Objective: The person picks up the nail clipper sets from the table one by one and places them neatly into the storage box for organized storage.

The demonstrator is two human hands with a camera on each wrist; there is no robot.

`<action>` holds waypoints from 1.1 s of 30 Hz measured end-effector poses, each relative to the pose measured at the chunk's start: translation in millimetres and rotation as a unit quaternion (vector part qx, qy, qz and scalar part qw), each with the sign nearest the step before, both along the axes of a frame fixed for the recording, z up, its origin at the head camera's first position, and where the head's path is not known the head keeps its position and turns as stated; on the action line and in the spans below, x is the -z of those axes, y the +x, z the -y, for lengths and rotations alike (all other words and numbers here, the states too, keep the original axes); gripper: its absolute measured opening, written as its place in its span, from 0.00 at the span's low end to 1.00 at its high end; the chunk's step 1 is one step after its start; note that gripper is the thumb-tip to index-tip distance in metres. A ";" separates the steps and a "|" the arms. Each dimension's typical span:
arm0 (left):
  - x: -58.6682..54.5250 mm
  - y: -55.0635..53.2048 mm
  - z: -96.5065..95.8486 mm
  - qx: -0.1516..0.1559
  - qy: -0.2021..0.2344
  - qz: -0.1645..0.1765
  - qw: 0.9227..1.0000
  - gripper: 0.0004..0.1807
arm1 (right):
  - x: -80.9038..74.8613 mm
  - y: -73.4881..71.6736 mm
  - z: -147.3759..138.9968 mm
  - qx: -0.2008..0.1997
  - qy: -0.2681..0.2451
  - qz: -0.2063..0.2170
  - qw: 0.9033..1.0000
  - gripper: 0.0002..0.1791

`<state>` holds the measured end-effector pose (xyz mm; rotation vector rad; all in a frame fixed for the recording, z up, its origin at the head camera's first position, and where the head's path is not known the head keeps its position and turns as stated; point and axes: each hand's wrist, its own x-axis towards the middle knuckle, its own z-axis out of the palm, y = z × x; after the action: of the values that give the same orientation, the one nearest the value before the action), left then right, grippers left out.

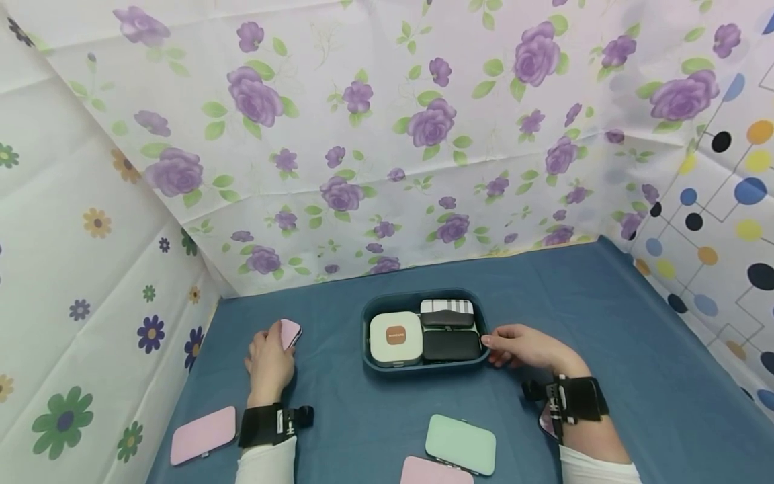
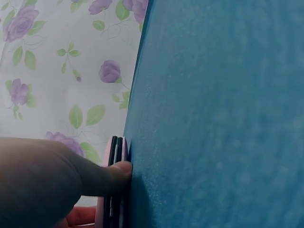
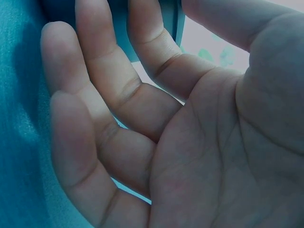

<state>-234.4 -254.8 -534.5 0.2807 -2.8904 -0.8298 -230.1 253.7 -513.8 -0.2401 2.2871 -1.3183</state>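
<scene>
My left hand point(image 1: 270, 363) pinches a pink manicure case point(image 1: 290, 332) at the left of the table. In the left wrist view the case point(image 2: 124, 147) stands on edge, its dark inner edges between pink covers, with the thumb across it. My right hand point(image 1: 532, 348) grips the right rim of a dark blue oval bin point(image 1: 393, 370), thumb at the top of the rim and fingers along the outside. Inside the bin lie a cream square case point(image 1: 396, 353) marked as manicure, a black case point(image 1: 451, 346) and a striped white case point(image 1: 447, 306) with a dark front.
A pink case point(image 1: 203, 435) lies at the front left. Near the front edge, a mint green case point(image 1: 461, 445) partly overlaps another pink case point(image 1: 437, 470). One more case point(image 1: 547, 420) shows partly beneath my right wrist. Patterned cloth walls point(image 1: 375, 168) enclose the blue tabletop.
</scene>
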 end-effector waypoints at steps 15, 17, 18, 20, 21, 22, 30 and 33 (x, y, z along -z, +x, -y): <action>-2.7 1.5 -2.6 -0.005 0.009 -0.013 1.000 0.34 | -0.8 0.0 -0.3 -0.002 0.001 0.000 1.000 0.22; -2.8 1.8 -3.5 -0.006 0.012 -0.019 1.000 0.34 | -1.4 -0.1 -0.1 -0.004 0.002 -0.002 1.000 0.22; -2.6 1.7 -3.6 -0.006 0.013 -0.020 1.000 0.34 | -1.7 -0.2 0.1 -0.004 0.002 -0.002 1.000 0.22; -3.0 1.4 -3.6 -0.007 0.015 -0.023 1.000 0.34 | -2.0 -0.3 0.2 -0.005 0.002 -0.003 1.000 0.22; -3.5 1.2 -3.6 -0.006 0.016 -0.023 1.000 0.34 | -2.0 -0.4 0.2 -0.005 0.002 -0.003 1.000 0.22; -4.5 1.3 -3.8 -0.005 0.016 -0.024 1.000 0.34 | -2.0 -0.4 0.1 -0.005 0.002 -0.003 1.000 0.22; -8.9 -0.9 -4.8 0.005 0.024 -0.018 1.000 0.34 | -0.6 -0.9 -0.3 -0.001 0.004 0.005 1.000 0.22; -9.5 -1.8 -5.8 0.007 0.027 -0.023 0.999 0.34 | -0.2 -1.1 -0.3 0.001 0.003 0.007 1.000 0.22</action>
<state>-236.2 -249.0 -525.0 0.2444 -2.8341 -0.9064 -231.3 254.1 -513.5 -0.2253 2.2801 -1.3106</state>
